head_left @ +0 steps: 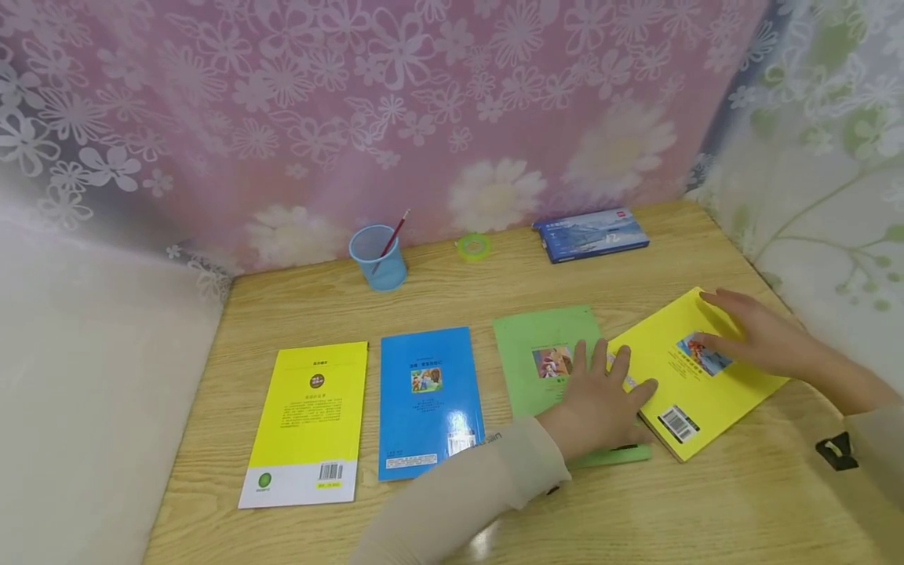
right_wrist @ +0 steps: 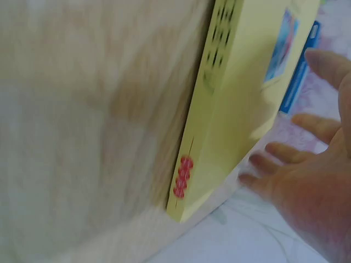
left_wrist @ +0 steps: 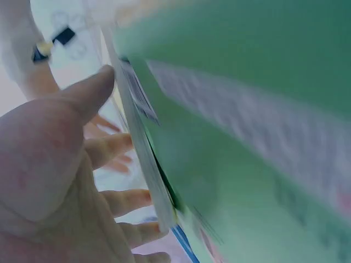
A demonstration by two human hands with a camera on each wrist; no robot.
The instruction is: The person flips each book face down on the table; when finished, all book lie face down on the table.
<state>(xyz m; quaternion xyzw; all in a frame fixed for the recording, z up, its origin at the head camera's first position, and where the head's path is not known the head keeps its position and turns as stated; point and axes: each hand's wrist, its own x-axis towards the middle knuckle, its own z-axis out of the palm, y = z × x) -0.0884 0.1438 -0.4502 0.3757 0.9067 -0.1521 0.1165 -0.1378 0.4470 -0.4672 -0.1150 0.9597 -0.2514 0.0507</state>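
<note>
Fingers spread, my left hand (head_left: pixel 603 400) lies over the right side of a green book (head_left: pixel 554 326), its fingertips reaching the left edge of a yellow book (head_left: pixel 678 337) with a picture and barcode. In the left wrist view, the thumb and fingertips of that hand (left_wrist: pixel 60 170) are right at the pale page edge of the green book (left_wrist: pixel 247 175). My right hand (head_left: pixel 766 333) hovers at the yellow book's upper right side, fingers loosely extended. The right wrist view shows that hand (right_wrist: pixel 307 159) beside the yellow book (right_wrist: pixel 236 109), whose spine faces the camera.
To the left lie a blue book (head_left: pixel 424 416) and another yellow book (head_left: pixel 311 424) with a white lower band. Along the back stand a blue pen cup (head_left: pixel 384 275) with a pencil, a green tape roll (head_left: pixel 473 246) and a blue box (head_left: pixel 593 235). Floral curtains border the wooden table (head_left: pixel 297 314).
</note>
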